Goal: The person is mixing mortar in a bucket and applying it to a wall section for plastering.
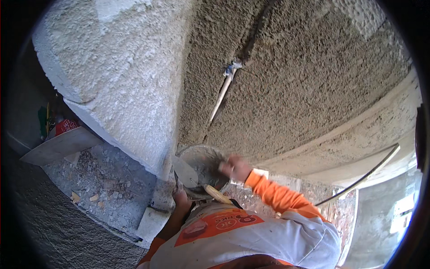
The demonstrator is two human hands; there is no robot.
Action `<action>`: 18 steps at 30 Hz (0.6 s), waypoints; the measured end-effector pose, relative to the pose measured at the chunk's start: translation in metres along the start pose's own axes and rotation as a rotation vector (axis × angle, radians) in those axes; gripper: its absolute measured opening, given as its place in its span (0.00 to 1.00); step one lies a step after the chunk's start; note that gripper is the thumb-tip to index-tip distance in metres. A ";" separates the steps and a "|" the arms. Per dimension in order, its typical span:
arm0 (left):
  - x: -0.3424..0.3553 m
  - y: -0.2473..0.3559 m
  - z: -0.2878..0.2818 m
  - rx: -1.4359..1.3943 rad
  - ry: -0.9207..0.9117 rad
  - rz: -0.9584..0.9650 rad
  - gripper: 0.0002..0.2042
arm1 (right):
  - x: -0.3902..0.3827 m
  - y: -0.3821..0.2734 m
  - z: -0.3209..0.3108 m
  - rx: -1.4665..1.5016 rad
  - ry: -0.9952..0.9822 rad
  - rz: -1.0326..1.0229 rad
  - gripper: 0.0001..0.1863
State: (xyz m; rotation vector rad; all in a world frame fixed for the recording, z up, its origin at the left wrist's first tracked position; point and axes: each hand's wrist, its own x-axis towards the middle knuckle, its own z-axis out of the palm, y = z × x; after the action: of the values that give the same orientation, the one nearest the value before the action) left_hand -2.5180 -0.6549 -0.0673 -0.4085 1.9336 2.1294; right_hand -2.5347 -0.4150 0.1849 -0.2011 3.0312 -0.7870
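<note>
A round bucket [202, 154] holding wet grey mortar stands at the foot of the wall, just in front of me. My left hand [180, 196] is closed at its near left rim, fingers partly hidden. Across the bucket lies a trowel, its pale metal blade [187, 174] toward the left and its wooden handle [217, 194] toward me. Over the right side of the bucket is my right hand [236, 168], smeared by motion, so its fingers cannot be read. Neither hand is on the trowel's handle.
Rough brown plaster covers the wall [286, 85], with a pale conduit [219, 99] in a groove. A whitish rough wall face [121, 67] adjoins it on the left. Rubble [105, 188] litters the left floor beside a slanted board [60, 145]. A long thin strip [363, 179] leans at right.
</note>
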 end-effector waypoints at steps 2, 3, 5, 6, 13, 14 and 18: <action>-0.013 0.058 0.018 -0.682 0.109 -0.396 0.17 | -0.064 -0.006 0.057 0.064 -0.367 0.242 0.34; -0.015 0.064 0.016 -0.672 0.115 -0.400 0.17 | -0.082 -0.027 0.066 0.034 -0.311 0.325 0.33; -0.019 0.071 0.019 -0.660 0.056 -0.364 0.17 | -0.107 -0.013 0.102 0.029 -0.260 0.308 0.31; -0.021 0.075 0.021 -0.651 0.056 -0.369 0.17 | -0.114 -0.007 0.115 0.021 -0.208 0.280 0.29; -0.049 0.084 0.025 -0.305 0.079 -0.248 0.18 | -0.103 -0.007 0.086 0.139 -0.355 0.363 0.27; -0.058 0.094 0.027 -0.229 0.050 -0.222 0.17 | -0.103 -0.006 0.084 0.236 -0.335 0.347 0.27; -0.079 0.091 0.032 -0.416 -0.008 -0.085 0.15 | -0.109 -0.022 0.049 0.598 -0.571 0.382 0.27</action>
State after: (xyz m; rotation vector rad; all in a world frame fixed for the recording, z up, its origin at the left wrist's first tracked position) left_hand -2.4782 -0.6313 0.0485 -0.5424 1.4306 2.4651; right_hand -2.4222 -0.4442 0.1496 0.1360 2.1063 -1.2692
